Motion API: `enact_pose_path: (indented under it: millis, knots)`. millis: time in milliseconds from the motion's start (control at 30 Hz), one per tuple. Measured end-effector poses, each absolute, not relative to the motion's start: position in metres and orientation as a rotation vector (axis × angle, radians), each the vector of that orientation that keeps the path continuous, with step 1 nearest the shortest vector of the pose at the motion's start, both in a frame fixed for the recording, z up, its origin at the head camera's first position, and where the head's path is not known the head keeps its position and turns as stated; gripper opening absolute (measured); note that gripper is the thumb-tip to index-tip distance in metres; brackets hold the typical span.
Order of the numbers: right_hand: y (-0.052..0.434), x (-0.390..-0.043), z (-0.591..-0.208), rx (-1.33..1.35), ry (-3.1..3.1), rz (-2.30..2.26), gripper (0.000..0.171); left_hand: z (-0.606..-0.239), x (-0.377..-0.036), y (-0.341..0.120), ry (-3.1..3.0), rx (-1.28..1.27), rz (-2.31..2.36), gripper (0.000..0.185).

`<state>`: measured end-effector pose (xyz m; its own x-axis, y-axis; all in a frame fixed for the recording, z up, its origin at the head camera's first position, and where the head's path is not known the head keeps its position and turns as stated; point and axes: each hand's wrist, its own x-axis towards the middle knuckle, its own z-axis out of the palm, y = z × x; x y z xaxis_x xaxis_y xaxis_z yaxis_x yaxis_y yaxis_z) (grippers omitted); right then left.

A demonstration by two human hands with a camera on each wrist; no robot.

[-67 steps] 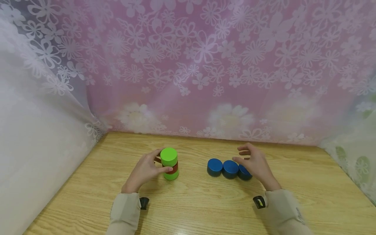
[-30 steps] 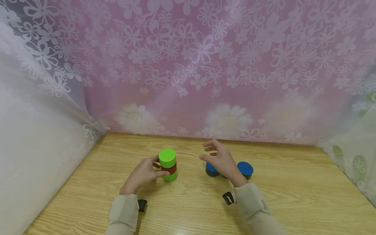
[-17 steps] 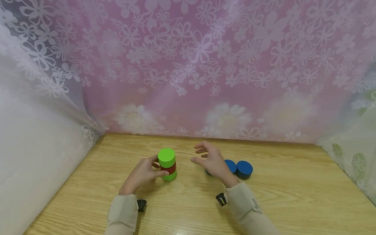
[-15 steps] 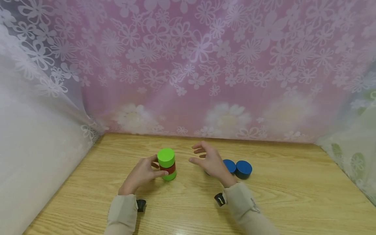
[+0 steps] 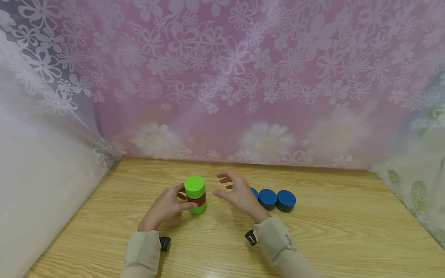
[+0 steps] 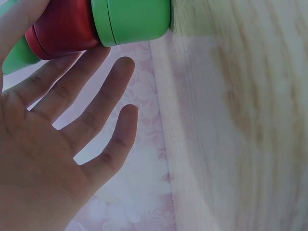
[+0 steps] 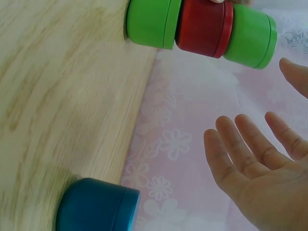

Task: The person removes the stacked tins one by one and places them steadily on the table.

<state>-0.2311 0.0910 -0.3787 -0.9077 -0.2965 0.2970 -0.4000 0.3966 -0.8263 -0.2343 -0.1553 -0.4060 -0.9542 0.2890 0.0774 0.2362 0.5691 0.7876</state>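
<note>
A stack [image 5: 195, 197] of a green, a red and a green disc stands upright on the wooden table [image 5: 313, 239]. My left hand [image 5: 171, 203] holds it from the left, thumb on the front and fingers behind. In the left wrist view the stack [image 6: 101, 21] sits by the fingertips of that hand [image 6: 57, 144]. My right hand [image 5: 237, 194] hovers with spread fingers just right of the stack and holds nothing. The right wrist view shows its bare palm [image 7: 262, 178] facing the stack [image 7: 202, 26]. Three blue discs [image 5: 276, 199] lie in a row behind that hand, the leftmost partly hidden.
A pink flowered curtain [image 5: 243, 77] closes off the back edge of the table. A white lace curtain [image 5: 34, 173] hangs along the left side, and another [image 5: 417, 177] at the right. One blue disc [image 7: 96, 207] shows low in the right wrist view.
My right hand has moved left from over the blue discs to a spot beside the stack, uncovering two of the discs. The left hand has stayed on the stack.
</note>
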Motion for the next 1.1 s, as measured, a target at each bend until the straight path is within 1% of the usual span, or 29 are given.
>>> enact_pose_path:
  millis: [267,1100]
  knots:
    - [0.08,-0.231,-0.381,0.675,-2.571,1.564,0.051,-0.406,-0.234,-0.155,2.733,0.478,1.354,0.056]
    - [0.058,-0.229,-0.381,0.749,-2.565,1.606,0.065,-0.407,-0.235,-0.157,2.721,0.529,1.366,0.054]
